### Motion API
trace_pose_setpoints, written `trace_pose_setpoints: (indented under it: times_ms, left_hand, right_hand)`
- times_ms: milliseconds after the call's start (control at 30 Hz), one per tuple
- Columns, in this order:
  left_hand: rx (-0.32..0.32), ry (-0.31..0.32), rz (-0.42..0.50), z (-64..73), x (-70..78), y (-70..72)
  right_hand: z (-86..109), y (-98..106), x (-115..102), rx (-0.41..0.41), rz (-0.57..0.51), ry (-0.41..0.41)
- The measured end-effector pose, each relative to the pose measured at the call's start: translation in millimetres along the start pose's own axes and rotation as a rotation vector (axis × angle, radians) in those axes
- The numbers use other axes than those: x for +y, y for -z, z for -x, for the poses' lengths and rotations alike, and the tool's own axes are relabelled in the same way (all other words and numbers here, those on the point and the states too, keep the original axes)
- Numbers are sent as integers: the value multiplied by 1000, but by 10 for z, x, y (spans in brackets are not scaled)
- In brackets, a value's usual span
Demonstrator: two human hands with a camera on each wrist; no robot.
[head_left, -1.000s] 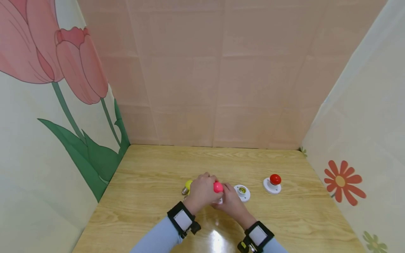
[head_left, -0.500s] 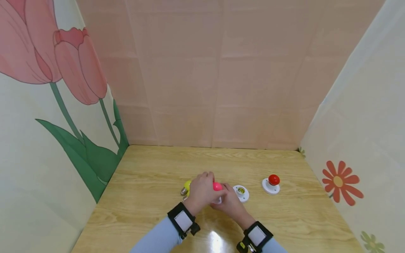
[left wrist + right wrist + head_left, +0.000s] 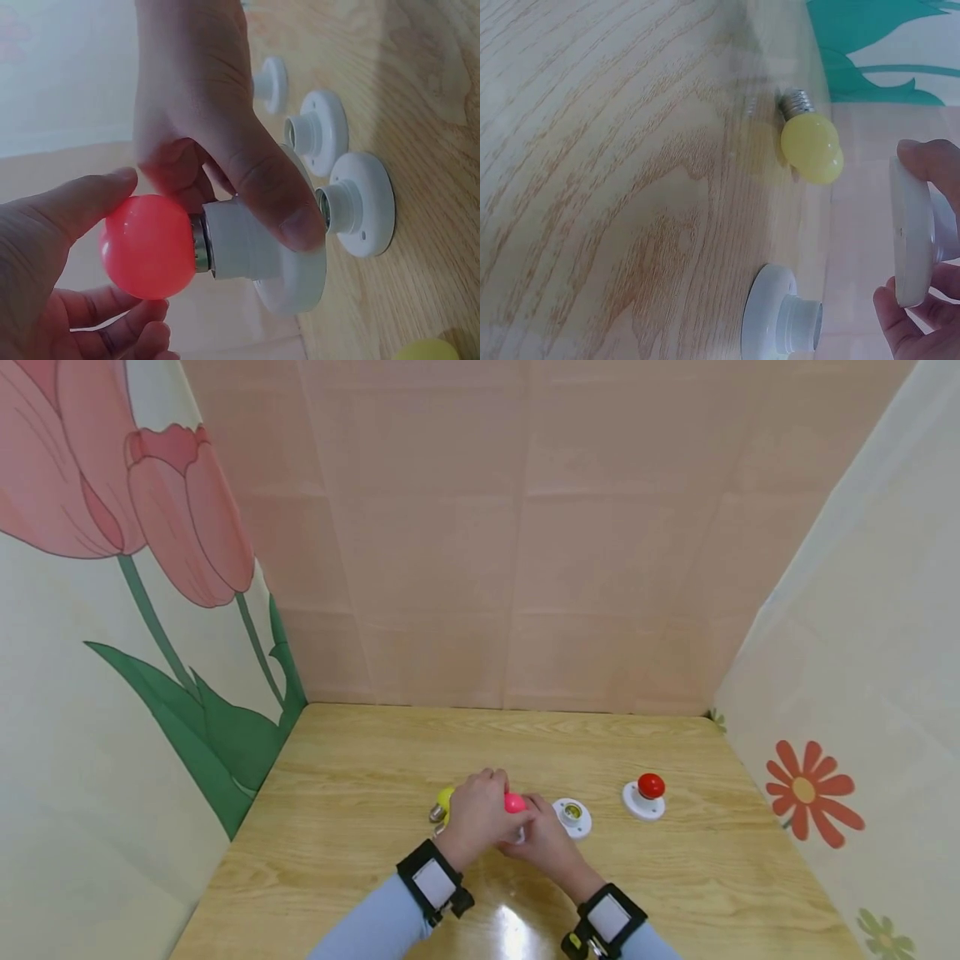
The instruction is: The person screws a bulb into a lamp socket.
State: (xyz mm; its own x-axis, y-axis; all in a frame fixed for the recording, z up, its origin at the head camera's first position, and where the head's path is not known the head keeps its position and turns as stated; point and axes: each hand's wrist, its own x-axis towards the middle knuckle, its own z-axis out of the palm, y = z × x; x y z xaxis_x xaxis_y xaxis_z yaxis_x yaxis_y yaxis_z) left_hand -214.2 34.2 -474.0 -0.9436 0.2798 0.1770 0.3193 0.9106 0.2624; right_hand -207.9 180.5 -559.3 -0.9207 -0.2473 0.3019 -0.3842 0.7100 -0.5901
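Note:
In the left wrist view a pink round light bulb (image 3: 150, 247) has its metal cap partly inside the collar of a white lamp socket (image 3: 251, 240). My left hand (image 3: 474, 817) pinches the bulb between thumb and fingertips. The socket's round base is gripped by my right hand (image 3: 551, 843), its thumb (image 3: 300, 225) across the rim. Bulb and socket are held above the table, the bulb's axis lying sideways in the left wrist view. From the head, my left hand covers much of the pink bulb (image 3: 514, 802). The right wrist view shows the base's flat underside (image 3: 911, 232).
To the left, yellow bulbs (image 3: 810, 142) lie on the wooden table (image 3: 360, 760), partly behind my left hand. A bulbless white socket (image 3: 573, 818) stands right of my hands. Farther right, a red bulb (image 3: 651, 786) sits upright in another socket (image 3: 643, 808). Printed cloth walls enclose the table.
My left thumb has come across the near side of the pink bulb since a second ago. The hands stay in nearly the same place, and the head view has shifted slightly.

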Motion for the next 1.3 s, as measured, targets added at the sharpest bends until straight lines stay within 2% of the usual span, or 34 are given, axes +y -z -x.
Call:
trace_pose_setpoints:
  times_ms: [167,300,400,533,667,800,967,1300]
  left_hand:
    - [-4,-31,25,-2,-10,22]
    - [-22,-85,-15,-14,-13,47]
    - [-45,-101,-39,-20,-9,54]
    - [-55,-65,10,-3,7,59]
    - [2,-33,67,14,18,57]
    - [47,-26,27,21,14,34]
    - [42,-27,-45,33,10,-6]
    - [47,-43,-39,32,3,8]
  right_hand:
    - [0,17,-15,3,9,-7]
    - [-2,33,-32,-2,23,-41]
    - [-2,35,-32,1,34,-47]
    - [0,25,-3,18,36,-18]
    - [4,26,14,14,22,-6]
    - [7,32,8,1,2,-54]
    - [11,33,1,-1,-6,-78]
    - [5,41,-27,-7,-7,-77]
